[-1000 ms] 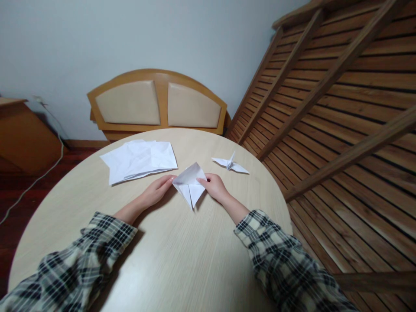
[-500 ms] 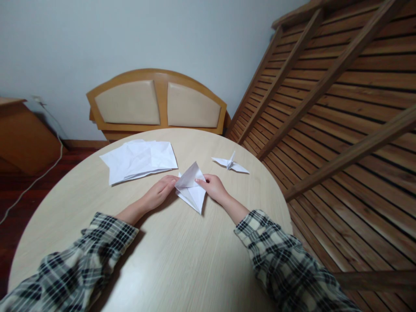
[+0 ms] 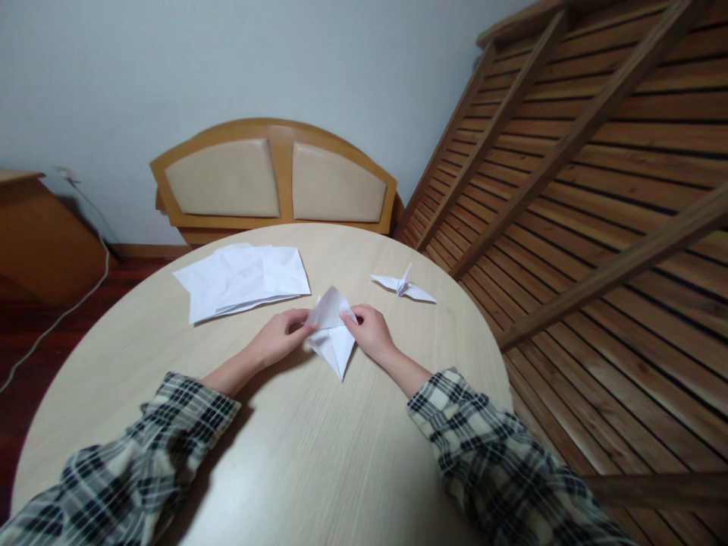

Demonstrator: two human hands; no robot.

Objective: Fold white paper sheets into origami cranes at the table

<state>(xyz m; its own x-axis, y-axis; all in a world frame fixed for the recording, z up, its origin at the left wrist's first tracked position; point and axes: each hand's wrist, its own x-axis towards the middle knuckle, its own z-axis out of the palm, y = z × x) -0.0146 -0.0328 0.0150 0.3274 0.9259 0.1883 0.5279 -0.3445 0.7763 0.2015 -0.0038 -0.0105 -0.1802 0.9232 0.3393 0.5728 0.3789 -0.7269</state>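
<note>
Far left there's a brown wooden cabinet (image 3: 34,227) with a thin white cable (image 3: 68,296) trailing down over the dark floor. Moving in, a loose pile of creased white paper sheets (image 3: 242,279) lies on the far left part of the round pale-wood table (image 3: 312,455). Behind that, a wooden chair back with two beige padded panels (image 3: 273,182) stands against the wall.

Just right of the pile and a bit nearer, the left hand (image 3: 278,341) has its fingertips pinched on the left edge of a folded white paper piece (image 3: 333,337). That piece sits about mid-table, lower point down on the tabletop, upper flap lifted. The right hand (image 3: 369,334) is clamped on the paper's right side near the top, so both hands grip the same piece from either side.

Further right, apart from the hands, a small white paper crane (image 3: 403,287) sits near the table's far right edge, wings spread. The whole right side is a leaning brown slatted wooden frame (image 3: 597,189).
</note>
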